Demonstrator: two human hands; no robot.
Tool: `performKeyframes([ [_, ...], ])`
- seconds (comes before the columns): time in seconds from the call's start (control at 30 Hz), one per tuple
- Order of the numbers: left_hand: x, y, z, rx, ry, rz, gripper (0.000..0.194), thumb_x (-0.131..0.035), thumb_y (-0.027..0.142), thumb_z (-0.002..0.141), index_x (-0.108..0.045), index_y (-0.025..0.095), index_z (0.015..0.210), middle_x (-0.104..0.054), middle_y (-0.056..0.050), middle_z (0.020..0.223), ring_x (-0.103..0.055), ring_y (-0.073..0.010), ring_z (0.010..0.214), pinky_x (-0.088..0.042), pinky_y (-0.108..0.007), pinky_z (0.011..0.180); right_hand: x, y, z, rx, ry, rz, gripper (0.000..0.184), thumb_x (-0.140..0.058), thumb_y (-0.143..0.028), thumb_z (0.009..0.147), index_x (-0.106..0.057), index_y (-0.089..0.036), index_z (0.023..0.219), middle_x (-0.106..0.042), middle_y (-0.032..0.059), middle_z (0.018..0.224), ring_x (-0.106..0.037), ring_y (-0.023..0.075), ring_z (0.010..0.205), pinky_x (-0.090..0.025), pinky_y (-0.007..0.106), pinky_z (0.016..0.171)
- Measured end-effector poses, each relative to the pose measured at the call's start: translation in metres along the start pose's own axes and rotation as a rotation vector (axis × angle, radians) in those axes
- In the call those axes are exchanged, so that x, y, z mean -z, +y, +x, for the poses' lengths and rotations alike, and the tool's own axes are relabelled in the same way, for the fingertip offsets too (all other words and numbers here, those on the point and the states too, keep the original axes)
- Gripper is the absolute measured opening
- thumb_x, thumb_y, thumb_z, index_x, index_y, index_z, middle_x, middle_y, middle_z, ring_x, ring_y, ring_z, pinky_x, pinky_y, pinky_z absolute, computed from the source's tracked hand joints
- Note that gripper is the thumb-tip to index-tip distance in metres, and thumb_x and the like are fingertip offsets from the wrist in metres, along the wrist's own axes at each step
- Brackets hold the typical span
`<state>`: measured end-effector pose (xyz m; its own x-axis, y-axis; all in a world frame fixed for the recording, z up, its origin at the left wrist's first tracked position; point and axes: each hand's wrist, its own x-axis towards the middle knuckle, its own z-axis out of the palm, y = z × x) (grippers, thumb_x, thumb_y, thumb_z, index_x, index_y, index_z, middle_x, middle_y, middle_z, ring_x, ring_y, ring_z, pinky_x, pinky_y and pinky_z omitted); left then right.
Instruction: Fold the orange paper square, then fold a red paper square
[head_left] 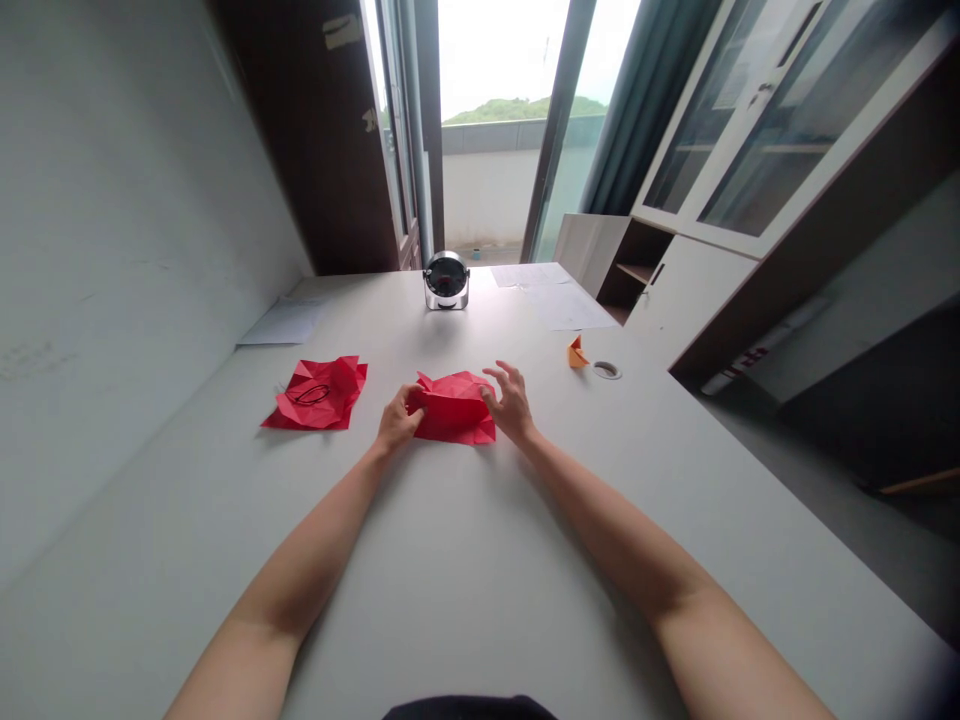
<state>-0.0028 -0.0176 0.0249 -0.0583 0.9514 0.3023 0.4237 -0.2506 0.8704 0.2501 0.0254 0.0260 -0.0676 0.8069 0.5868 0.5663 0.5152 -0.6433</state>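
A creased sheet of red paper (454, 415), partly folded over itself, rests on the white table in front of me. My left hand (401, 415) grips its left edge, thumb and fingers closed on the paper. At the right edge, my right hand (511, 402) has its fingers spread, with the thumb against or very near the paper; I cannot tell whether it touches. To the left lies another crumpled red paper (337, 385) with a thin black cord loop (310, 395) on top of it.
A small folded orange paper piece (576, 353) and a roll of tape (607, 370) lie to the right. Behind the paper stands a round silver-and-black device (446, 280). White sheets (574, 305) lie at the far right, more sheets (283, 322) by the left wall.
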Motion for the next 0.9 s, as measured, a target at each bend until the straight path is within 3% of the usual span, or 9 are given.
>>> performKeyframes([
  [0.17,0.001,0.006,-0.002,-0.044,0.0,0.011,0.026,-0.057,0.02,0.08,-0.06,0.023,0.106,-0.07,-0.002,0.099,-0.065,-0.0171,0.086,-0.051,-0.031,0.081,-0.003,-0.014,-0.007,0.27,-0.274,-0.116,0.032,-0.063,-0.039,0.088,-0.065,-0.027,0.118,-0.062,0.0071,0.128,-0.045,0.03,0.131,-0.021,0.055,0.118],
  [0.3,-0.002,0.009,-0.003,-0.087,0.019,-0.029,0.022,-0.057,0.022,0.082,-0.061,0.022,0.104,-0.07,-0.004,0.098,-0.065,-0.0188,0.09,-0.05,-0.033,0.086,-0.006,-0.014,-0.01,0.318,-0.321,-0.166,0.031,-0.064,-0.033,0.087,-0.066,-0.027,0.118,-0.069,0.0067,0.115,-0.055,0.0272,0.117,-0.016,0.055,0.119],
  [0.43,0.0,0.012,-0.002,-0.096,0.071,0.035,0.015,-0.056,0.025,0.086,-0.063,0.021,0.098,-0.068,-0.006,0.095,-0.063,-0.021,0.091,-0.05,-0.036,0.086,-0.004,-0.01,-0.008,0.315,-0.355,-0.144,0.019,-0.053,-0.024,0.093,-0.07,-0.029,0.098,-0.072,0.0034,0.096,-0.06,0.0223,0.097,-0.025,0.049,0.115],
  [0.53,0.005,0.017,-0.001,-0.128,0.113,0.145,0.011,-0.057,0.026,0.086,-0.065,0.022,0.093,-0.063,-0.008,0.111,-0.06,-0.0237,0.107,-0.049,-0.039,0.092,-0.004,-0.009,-0.007,0.283,-0.346,-0.068,0.019,-0.051,-0.023,0.093,-0.069,-0.026,0.093,-0.071,0.0044,0.093,-0.06,0.022,0.094,-0.038,0.042,0.104],
  [0.67,0.009,0.025,-0.002,-0.154,0.128,0.184,0.008,-0.055,0.027,0.089,-0.062,0.022,0.089,-0.057,-0.009,0.131,-0.053,-0.025,0.123,-0.045,-0.04,0.101,-0.004,-0.01,-0.009,0.186,-0.333,0.001,0.019,-0.049,-0.025,0.092,-0.068,-0.025,0.092,-0.07,0.0038,0.09,-0.061,0.0208,0.087,-0.045,0.034,0.088],
  [0.8,0.007,0.024,-0.003,-0.078,0.124,0.038,0.017,-0.052,0.037,0.092,-0.058,0.021,0.091,-0.068,-0.007,0.104,-0.063,-0.0207,0.098,-0.05,-0.031,0.084,-0.002,-0.011,-0.01,0.079,-0.368,0.053,0.022,-0.047,-0.031,0.093,-0.067,-0.025,0.095,-0.068,0.0003,0.081,-0.058,0.0157,0.069,-0.043,0.027,0.07],
  [0.9,0.007,0.019,-0.001,-0.015,0.174,-0.059,0.025,-0.054,0.046,0.091,-0.055,0.021,0.087,-0.064,-0.003,0.083,-0.061,-0.0167,0.078,-0.049,-0.026,0.07,-0.001,-0.01,-0.008,-0.002,-0.349,0.122,0.022,-0.048,-0.036,0.091,-0.067,-0.024,0.092,-0.065,-0.0009,0.072,-0.054,0.0138,0.063,-0.042,0.025,0.065],
])
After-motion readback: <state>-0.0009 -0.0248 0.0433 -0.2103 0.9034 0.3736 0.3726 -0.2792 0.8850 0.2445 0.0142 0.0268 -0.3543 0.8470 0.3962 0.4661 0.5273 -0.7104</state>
